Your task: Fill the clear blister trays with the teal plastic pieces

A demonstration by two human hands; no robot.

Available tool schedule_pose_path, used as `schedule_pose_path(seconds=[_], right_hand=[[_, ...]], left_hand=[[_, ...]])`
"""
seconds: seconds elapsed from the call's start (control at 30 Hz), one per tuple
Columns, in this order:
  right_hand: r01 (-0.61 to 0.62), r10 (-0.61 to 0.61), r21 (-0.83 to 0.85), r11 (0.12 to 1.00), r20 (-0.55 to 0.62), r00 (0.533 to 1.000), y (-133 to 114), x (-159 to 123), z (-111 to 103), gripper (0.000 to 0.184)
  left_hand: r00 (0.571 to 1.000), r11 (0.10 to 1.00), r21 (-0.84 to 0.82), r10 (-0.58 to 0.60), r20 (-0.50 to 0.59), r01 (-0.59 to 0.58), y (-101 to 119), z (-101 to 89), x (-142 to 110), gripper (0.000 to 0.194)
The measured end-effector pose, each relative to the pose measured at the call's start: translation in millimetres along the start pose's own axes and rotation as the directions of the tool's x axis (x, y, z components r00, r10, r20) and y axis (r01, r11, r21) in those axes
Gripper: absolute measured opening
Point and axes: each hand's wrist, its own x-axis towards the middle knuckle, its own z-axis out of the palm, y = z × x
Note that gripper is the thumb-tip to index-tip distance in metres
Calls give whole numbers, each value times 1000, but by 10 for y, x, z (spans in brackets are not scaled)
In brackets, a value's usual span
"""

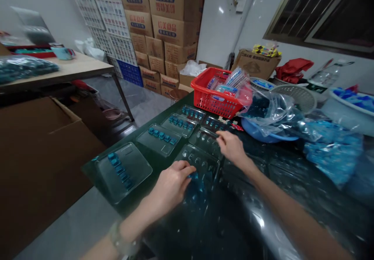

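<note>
My left hand (172, 186) curves over a clear plastic blister tray (201, 162) at lower middle of the frame, with blurred blue pieces (194, 186) beneath it; I can't tell whether it grips anything. My right hand (230, 147) lies half open, fingertips on a second ridged tray (206, 141), holding nothing. Toward the left, thin trays (124, 172) carry rows of blue pieces on the glossy dark surface (263, 182). Above, a red lattice basket (214, 96) holds bagged packets, and a blue bowl (254, 131) sits under crumpled plastic.
</note>
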Motion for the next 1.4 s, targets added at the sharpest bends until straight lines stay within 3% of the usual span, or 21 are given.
schedule_pose_path(seconds=[0.17, 0.27, 0.37, 0.43, 0.57, 0.63, 0.73, 0.8, 1.07, 1.17, 1.27, 1.4], right_hand=[[113, -125, 187, 976, 50, 991, -336, -564, 51, 21], [112, -125, 258, 960, 33, 992, -357, -731, 46, 20], [93, -99, 386, 918, -4, 995, -405, -835, 6, 20], [85, -80, 526, 846, -32, 996, -502, -900, -32, 23], [136, -121, 662, 737, -69, 990, -763, -1012, -103, 33], [166, -147, 678, 716, -86, 985, -843, -1041, -118, 27], [156, -120, 699, 698, -101, 988, -863, -1047, -120, 21], [140, -104, 705, 696, -94, 990, -850, -1040, -119, 21], [102, -106, 679, 727, -35, 994, -891, -899, -56, 12], [103, -97, 569, 816, -41, 994, -750, -589, 37, 15], [96, -66, 416, 904, -86, 994, -512, -93, 176, 20], [61, -48, 252, 966, -59, 997, -282, 497, 405, 20]], left_hand=[[997, 997, 71, -2, 82, -4, 44, 149, 129, 23], [999, 999, 25, -31, 39, 30, -8, 169, 144, 15], [996, 993, -93, -80, -41, 76, -54, 113, 135, 12], [991, 971, -213, -120, -63, 104, -60, 65, 125, 16], [989, 884, -446, -150, 10, 139, -15, 32, 70, 33], [983, 770, -613, -170, 66, 174, 13, 57, 22, 34], [957, 413, -869, -217, 195, 271, 34, 112, -49, 29], [944, 260, -922, -239, 226, 286, 37, 141, -78, 26], [946, 88, -974, -271, 179, 209, 8, 151, -12, 23], [933, 107, -976, -331, 143, 187, -50, 108, -10, 24], [917, 231, -959, -394, 61, 162, -108, 46, -67, 27], [890, 392, -891, -455, 28, 228, -160, -41, -171, 27]])
